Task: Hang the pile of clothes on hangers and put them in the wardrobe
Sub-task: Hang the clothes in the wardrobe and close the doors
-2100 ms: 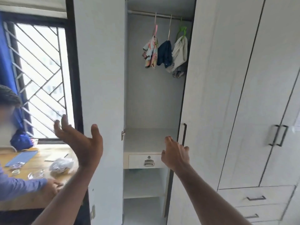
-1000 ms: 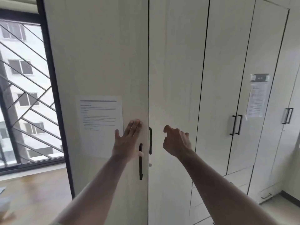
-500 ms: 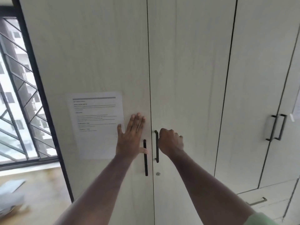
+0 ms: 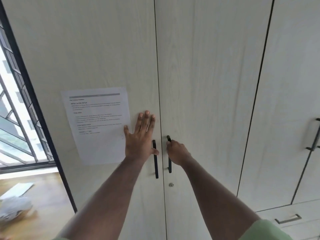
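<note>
Pressing flat against the left wardrobe door (image 4: 103, 49), the left hand (image 4: 141, 135) has its fingers straight and spread, thumb over the top of that door's black handle (image 4: 155, 159), holding nothing, while the right hand (image 4: 177, 153) curls round the right door's handle (image 4: 169, 154) just across the thin centre seam. Both doors (image 4: 207, 66) sit shut and flush, so the clothes cannot be seen, and one printed sheet (image 4: 98, 123) is stuck on the left door just beside the left hand. Counting up: two handles at the seam, one small lock (image 4: 171, 184) below them, and a window (image 4: 15, 118) past the wardrobe's left edge.
</note>
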Demonstrator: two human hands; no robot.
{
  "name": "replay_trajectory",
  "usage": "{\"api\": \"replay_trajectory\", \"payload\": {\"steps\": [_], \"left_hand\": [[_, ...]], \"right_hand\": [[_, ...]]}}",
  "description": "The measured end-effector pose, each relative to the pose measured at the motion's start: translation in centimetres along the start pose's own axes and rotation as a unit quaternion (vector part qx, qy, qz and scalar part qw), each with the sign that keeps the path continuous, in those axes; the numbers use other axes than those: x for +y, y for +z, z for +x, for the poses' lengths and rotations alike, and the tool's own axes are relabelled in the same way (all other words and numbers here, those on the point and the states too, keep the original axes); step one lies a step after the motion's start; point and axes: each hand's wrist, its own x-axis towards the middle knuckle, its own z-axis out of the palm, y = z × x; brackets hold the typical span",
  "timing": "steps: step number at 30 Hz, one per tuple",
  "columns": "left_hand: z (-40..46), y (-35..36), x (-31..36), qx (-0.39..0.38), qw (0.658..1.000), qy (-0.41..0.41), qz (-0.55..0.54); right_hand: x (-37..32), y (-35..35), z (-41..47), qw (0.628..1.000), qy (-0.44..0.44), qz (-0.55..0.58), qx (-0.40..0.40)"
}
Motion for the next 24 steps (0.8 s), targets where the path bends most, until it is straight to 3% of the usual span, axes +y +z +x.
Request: {"api": "replay_trajectory", "payload": {"steps": [4,24], "left_hand": [[-0.4,-0.4,0.0,-0.001,1.000,-0.004,0.004],[-1.6,-2.6,-1.4,0.013,1.000,0.022,0.001]], "right_hand": [[1.2,1.3,-0.1,0.996,-0.030,0.073,0.028],[1.9,0.7,-4.1,0.995,-0.038,0.066,0.061]]}}
